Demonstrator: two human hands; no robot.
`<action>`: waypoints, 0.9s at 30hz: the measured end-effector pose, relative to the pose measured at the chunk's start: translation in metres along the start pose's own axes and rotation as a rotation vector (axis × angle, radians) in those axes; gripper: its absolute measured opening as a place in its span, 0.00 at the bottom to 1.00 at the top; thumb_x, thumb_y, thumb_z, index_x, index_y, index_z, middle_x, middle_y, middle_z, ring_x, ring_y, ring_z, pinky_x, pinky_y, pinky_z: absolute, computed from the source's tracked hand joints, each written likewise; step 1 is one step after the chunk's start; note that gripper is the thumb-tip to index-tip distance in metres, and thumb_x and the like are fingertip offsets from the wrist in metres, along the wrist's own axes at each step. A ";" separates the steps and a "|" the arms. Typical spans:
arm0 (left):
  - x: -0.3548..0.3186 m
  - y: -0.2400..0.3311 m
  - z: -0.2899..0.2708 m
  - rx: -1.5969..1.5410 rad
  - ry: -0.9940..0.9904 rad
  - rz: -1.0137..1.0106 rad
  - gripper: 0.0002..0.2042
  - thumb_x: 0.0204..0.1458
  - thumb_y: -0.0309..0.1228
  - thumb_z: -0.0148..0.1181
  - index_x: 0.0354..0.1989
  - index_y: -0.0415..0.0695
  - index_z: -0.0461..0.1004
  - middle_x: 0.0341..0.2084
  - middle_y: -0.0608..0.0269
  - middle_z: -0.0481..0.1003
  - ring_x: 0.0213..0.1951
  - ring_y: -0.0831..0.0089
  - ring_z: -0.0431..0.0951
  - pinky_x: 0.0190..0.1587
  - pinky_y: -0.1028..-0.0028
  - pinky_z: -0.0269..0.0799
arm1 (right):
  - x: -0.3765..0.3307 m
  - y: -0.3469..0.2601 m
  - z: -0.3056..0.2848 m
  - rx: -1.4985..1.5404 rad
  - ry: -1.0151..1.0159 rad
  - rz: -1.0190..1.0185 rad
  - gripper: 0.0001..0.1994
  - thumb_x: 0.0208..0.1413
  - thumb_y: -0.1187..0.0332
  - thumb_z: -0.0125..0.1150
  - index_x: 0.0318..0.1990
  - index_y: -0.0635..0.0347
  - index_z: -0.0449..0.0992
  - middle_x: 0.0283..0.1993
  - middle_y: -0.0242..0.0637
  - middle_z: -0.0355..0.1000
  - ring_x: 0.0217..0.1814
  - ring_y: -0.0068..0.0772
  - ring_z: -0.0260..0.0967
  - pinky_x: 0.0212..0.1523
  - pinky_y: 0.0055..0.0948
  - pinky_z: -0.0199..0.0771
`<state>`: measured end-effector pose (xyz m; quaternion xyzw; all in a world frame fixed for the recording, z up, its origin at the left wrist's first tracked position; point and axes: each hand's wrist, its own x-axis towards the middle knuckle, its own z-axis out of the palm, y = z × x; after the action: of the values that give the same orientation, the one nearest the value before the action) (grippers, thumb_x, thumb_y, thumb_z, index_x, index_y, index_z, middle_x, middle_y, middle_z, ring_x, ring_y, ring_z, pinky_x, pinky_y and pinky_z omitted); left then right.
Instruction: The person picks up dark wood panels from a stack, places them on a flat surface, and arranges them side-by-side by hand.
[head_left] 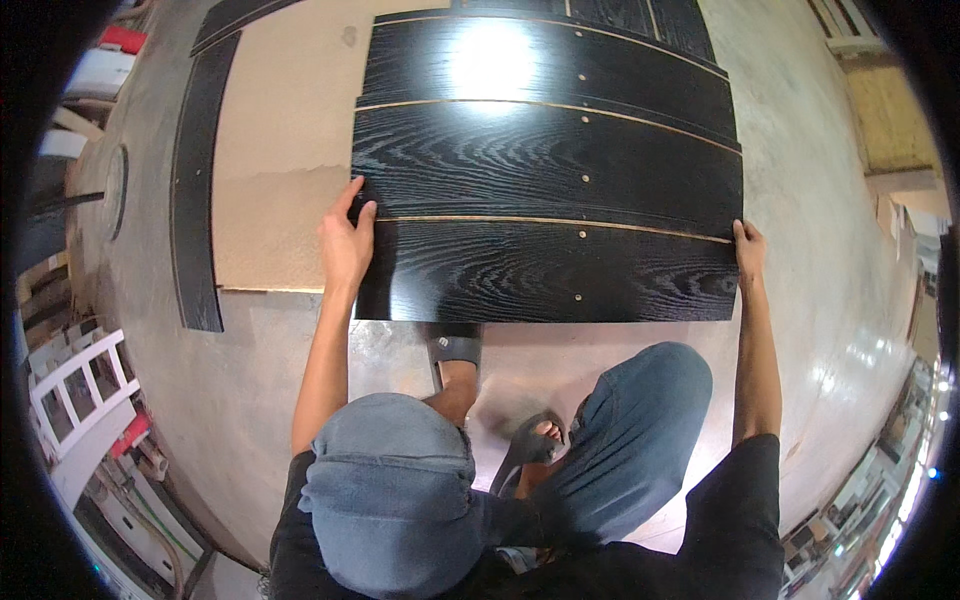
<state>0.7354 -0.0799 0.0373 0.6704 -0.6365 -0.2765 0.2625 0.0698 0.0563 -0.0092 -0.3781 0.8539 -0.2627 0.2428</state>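
Note:
Several glossy black wood-grain panels (640, 180) lie edge to edge in front of me, with pale lines at their seams and a row of small round holes. The nearest black panel (540, 270) is between my two hands. My left hand (347, 245) is on its left edge by the seam, thumb and forefinger at the rim and the other fingers partly hidden. At the opposite edge, my right hand (749, 252) grips the rim near the same seam, thumb on top and fingertips out of sight beneath.
A large tan board (280, 130) lies left of the panels, with a narrow black strip (195, 200) along its side. Beneath everything is a smooth grey floor (810, 330). A white slatted frame (85, 385) stands at far left. My bent knees and sandaled feet are close to the near panel.

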 end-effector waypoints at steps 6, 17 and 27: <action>-0.002 0.017 -0.011 -0.031 -0.095 -0.193 0.20 0.55 0.26 0.58 0.58 0.37 0.71 0.54 0.42 0.73 0.56 0.53 0.74 0.60 0.67 0.66 | 0.003 0.008 -0.002 0.098 0.009 -0.027 0.17 0.64 0.61 0.54 0.43 0.72 0.76 0.34 0.31 0.73 0.38 0.22 0.64 0.42 0.25 0.66; -0.032 -0.031 -0.002 -0.125 0.101 -0.101 0.19 0.53 0.23 0.57 0.55 0.36 0.73 0.46 0.45 0.78 0.49 0.63 0.80 0.52 0.70 0.72 | -0.004 0.008 -0.006 0.132 -0.112 0.000 0.20 0.66 0.60 0.53 0.53 0.71 0.74 0.45 0.34 0.75 0.47 0.25 0.68 0.51 0.26 0.66; -0.040 -0.078 -0.047 -0.307 0.327 -0.211 0.22 0.54 0.34 0.62 0.55 0.37 0.72 0.41 0.49 0.78 0.43 0.57 0.79 0.49 0.63 0.73 | -0.003 0.025 -0.008 0.103 -0.055 -0.046 0.22 0.67 0.60 0.50 0.56 0.72 0.72 0.53 0.41 0.74 0.54 0.31 0.69 0.57 0.29 0.65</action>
<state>0.8224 -0.0356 0.0171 0.7211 -0.4627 -0.2837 0.4306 0.0529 0.0752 -0.0184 -0.3919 0.8233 -0.3013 0.2791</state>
